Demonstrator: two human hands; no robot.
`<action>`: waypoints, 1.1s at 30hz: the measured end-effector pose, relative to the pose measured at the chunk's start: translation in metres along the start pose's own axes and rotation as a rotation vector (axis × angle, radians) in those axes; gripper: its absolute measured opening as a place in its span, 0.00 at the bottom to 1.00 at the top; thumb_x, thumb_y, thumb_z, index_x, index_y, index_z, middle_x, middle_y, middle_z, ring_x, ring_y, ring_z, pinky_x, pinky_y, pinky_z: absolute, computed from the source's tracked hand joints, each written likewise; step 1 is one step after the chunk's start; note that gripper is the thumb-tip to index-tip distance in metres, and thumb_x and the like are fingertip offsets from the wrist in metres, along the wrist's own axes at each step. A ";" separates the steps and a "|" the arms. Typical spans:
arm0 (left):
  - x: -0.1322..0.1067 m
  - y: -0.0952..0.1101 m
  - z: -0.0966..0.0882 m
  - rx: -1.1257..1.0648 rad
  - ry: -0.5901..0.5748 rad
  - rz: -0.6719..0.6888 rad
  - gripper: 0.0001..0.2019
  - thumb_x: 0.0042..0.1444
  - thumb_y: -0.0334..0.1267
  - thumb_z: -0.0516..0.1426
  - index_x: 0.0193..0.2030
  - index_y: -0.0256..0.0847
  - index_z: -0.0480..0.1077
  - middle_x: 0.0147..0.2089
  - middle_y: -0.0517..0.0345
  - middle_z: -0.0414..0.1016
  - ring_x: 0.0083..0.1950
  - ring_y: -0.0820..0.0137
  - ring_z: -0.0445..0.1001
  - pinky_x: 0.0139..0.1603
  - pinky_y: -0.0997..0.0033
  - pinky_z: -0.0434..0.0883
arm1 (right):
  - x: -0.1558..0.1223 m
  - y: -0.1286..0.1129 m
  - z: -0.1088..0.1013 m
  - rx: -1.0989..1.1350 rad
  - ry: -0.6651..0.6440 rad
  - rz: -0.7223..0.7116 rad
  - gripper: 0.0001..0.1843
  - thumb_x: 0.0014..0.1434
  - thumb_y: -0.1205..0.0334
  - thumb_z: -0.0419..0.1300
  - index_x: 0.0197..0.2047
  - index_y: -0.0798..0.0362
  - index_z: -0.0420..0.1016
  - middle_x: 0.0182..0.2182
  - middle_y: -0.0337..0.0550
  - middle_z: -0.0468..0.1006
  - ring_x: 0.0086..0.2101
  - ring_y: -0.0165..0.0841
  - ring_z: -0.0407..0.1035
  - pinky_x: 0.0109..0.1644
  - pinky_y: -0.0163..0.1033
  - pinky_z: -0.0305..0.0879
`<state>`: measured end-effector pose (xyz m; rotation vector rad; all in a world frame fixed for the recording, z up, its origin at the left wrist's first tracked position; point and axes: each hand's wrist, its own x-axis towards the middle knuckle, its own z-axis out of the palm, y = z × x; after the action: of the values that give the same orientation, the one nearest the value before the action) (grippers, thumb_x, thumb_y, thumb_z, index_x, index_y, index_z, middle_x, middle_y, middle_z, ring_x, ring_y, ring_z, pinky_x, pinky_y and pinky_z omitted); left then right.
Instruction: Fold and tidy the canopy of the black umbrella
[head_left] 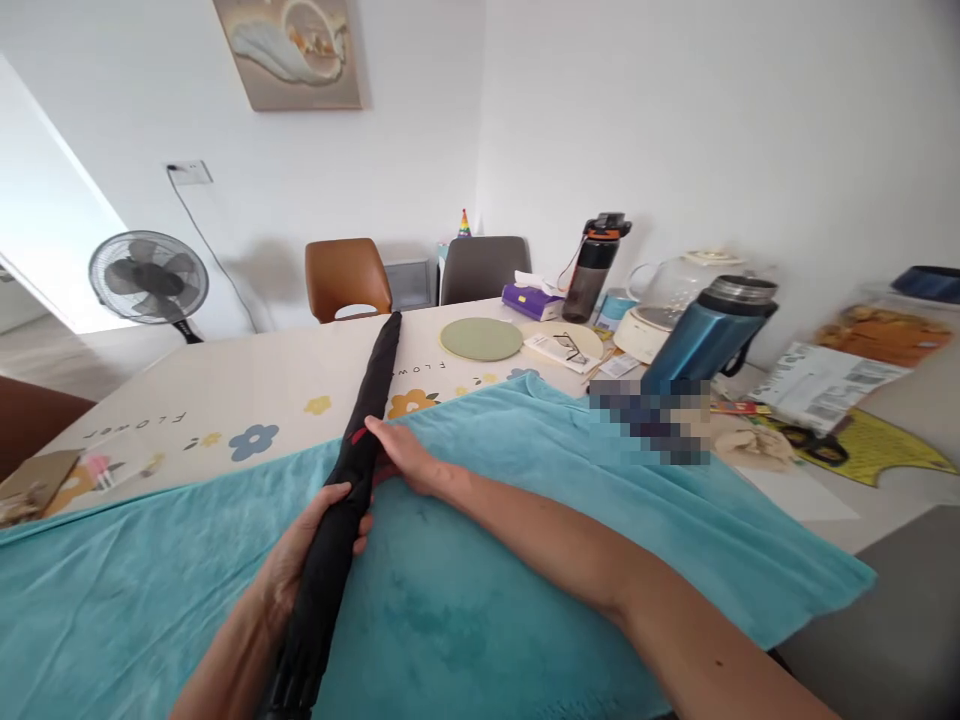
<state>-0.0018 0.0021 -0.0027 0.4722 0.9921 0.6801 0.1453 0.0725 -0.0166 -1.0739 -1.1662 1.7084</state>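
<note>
Landmark: long black folded umbrella, lying lengthwise across the table, near edge to far edge.

Left of umbrella: turquoise terry towel, then cream flower-print tablecloth. Both flat, wide open passage. Only small cardboard clutter far left at the table edge.

Right of umbrella, near: towel flat, but right hand and its forearm cross it diagonally.

Right of umbrella, far: round flat green mat, low, no hindrance.

Further right: crowded. Purple tissue box, tall dark drinking bottle, glass kettle on white base and blue steel flask stand close together.

Beyond umbrella tip: tan chair back and grey chair back close off the far edge.
</note>
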 end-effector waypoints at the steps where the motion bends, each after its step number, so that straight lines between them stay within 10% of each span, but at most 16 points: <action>1: 0.001 0.000 0.000 0.001 -0.007 -0.001 0.13 0.55 0.44 0.54 0.39 0.34 0.67 0.24 0.58 0.67 0.20 0.76 0.67 0.19 0.80 0.66 | -0.001 -0.001 0.000 0.039 -0.003 0.002 0.23 0.59 0.42 0.49 0.28 0.52 0.71 0.27 0.44 0.73 0.27 0.33 0.67 0.27 0.39 0.66; 18: -0.003 0.002 0.014 0.133 0.136 0.085 0.16 0.54 0.48 0.53 0.33 0.34 0.68 0.23 0.52 0.71 0.20 0.73 0.67 0.21 0.76 0.67 | 0.001 -0.008 -0.007 0.389 -0.197 0.168 0.07 0.54 0.59 0.60 0.33 0.55 0.71 0.29 0.40 0.75 0.30 0.29 0.69 0.35 0.34 0.68; 27: -0.001 0.004 0.011 0.175 0.152 0.143 0.12 0.52 0.44 0.56 0.35 0.35 0.68 0.23 0.54 0.70 0.22 0.72 0.68 0.21 0.75 0.67 | -0.005 -0.035 -0.024 -0.431 -0.086 0.171 0.26 0.52 0.43 0.58 0.27 0.62 0.71 0.17 0.50 0.74 0.17 0.31 0.68 0.20 0.32 0.63; 33: 0.001 0.003 0.013 0.212 0.191 0.163 0.13 0.53 0.44 0.54 0.37 0.34 0.66 0.22 0.53 0.70 0.22 0.71 0.68 0.21 0.74 0.66 | -0.012 -0.042 -0.021 -0.353 -0.324 0.236 0.18 0.46 0.49 0.65 0.23 0.57 0.70 0.16 0.43 0.74 0.14 0.28 0.67 0.19 0.32 0.66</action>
<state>0.0085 0.0041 0.0049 0.6886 1.2218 0.7802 0.1752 0.0791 0.0214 -1.2121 -1.6471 1.9578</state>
